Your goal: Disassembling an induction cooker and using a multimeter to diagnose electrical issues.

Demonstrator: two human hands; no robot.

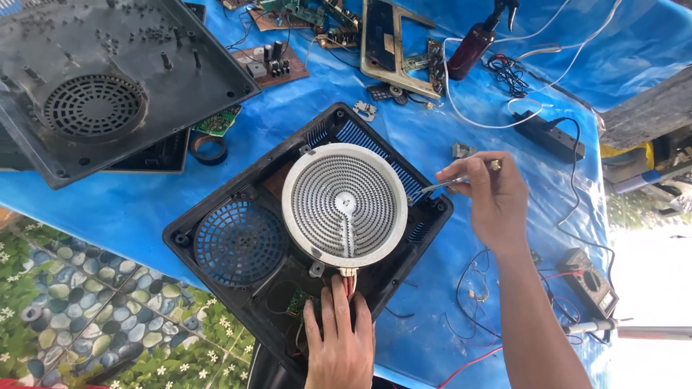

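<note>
The left hand [339,338] lies flat, palm down, fingers together and pointing away from the body. The right hand [490,198] reaches forward on an extended forearm, fingers pinched closed.

The round heating plate [344,205] has a pale cream rim and a grey face lined with fine ripples in close rings. It sits in a black plastic case [216,216], whose round fan grille [240,243] is a black lattice with blue showing through, and whose side vents [375,148] make thin black and blue stripes. Red wires [349,282] leave the plate's edge. The table cover [130,205] is bright blue. A second shell [94,79] is dusty black-grey with its own slotted grille. The spray bottle [472,43] is dark maroon. The floor [86,310] shows green and grey pebbles with small white flowers.
</note>
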